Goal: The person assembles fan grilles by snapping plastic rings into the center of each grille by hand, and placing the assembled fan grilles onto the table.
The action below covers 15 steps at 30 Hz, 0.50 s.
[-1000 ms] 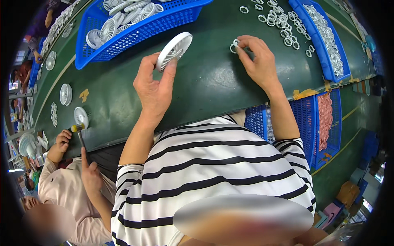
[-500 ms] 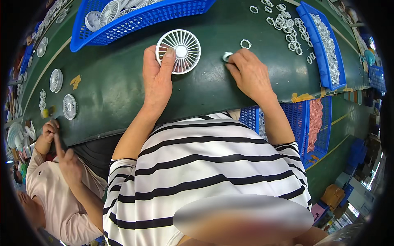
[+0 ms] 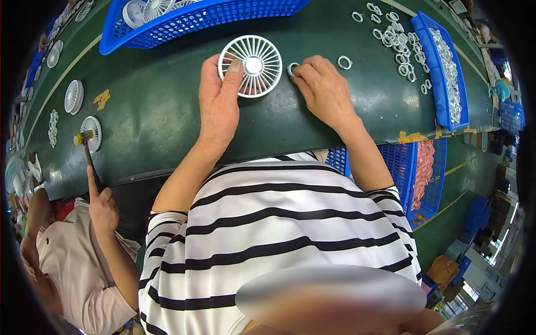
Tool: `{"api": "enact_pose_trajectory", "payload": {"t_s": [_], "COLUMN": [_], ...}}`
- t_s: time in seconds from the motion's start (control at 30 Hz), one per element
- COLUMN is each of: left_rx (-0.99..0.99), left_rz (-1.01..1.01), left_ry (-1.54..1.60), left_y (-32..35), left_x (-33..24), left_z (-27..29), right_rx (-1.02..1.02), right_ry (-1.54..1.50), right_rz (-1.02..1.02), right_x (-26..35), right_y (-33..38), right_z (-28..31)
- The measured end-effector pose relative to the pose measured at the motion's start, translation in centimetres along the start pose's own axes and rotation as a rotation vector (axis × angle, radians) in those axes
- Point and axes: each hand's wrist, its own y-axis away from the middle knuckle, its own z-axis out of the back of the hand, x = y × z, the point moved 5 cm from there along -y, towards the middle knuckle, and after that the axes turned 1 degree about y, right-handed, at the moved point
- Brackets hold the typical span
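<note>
My left hand (image 3: pixel 220 103) grips a round white fan grille (image 3: pixel 262 53) with radial slats and a solid hub, its thumb lying on the front near the hub. To the right, my right hand (image 3: pixel 324 92) pinches a small white ring (image 3: pixel 292 69) between thumb and fingertips. A narrow gap separates that ring from the grille. Just beyond my right hand, a loose white ring (image 3: pixel 344 62) lies on the green table (image 3: pixel 268 125).
A blue basket (image 3: pixel 206 25) with more grilles stands at the far left. Many rings (image 3: pixel 396 44) lie at the far right beside a blue tray (image 3: pixel 441 72) full of them. At left, a co-worker's hand (image 3: pixel 104 212) holds a small hammer (image 3: pixel 89 151) by another grille (image 3: pixel 94 134).
My right hand has carried the ring leftward, closer to the grille. The left hand's grille has shifted slightly. The co-worker's hammer now reaches over a grille at the left.
</note>
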Motion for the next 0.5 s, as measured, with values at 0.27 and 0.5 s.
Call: {"api": "enact_pose_trajectory", "payload": {"t_s": [0.27,0.5], "left_rx": [0.012,0.104], "left_rz": [0.041,-0.028], "left_ry": [-0.030,-0.173], "left_y": [0.7,1.2], "left_x": [0.2,-0.4], "left_z": [0.1,-0.1], "right_rx": [-0.336,-0.341], "right_ry": [-0.212,-0.175], "right_rz": [0.153,0.237], "right_x": [3.5,6.2], "right_y": [-0.6,-1.9], "right_z": [3.2,2.6]}}
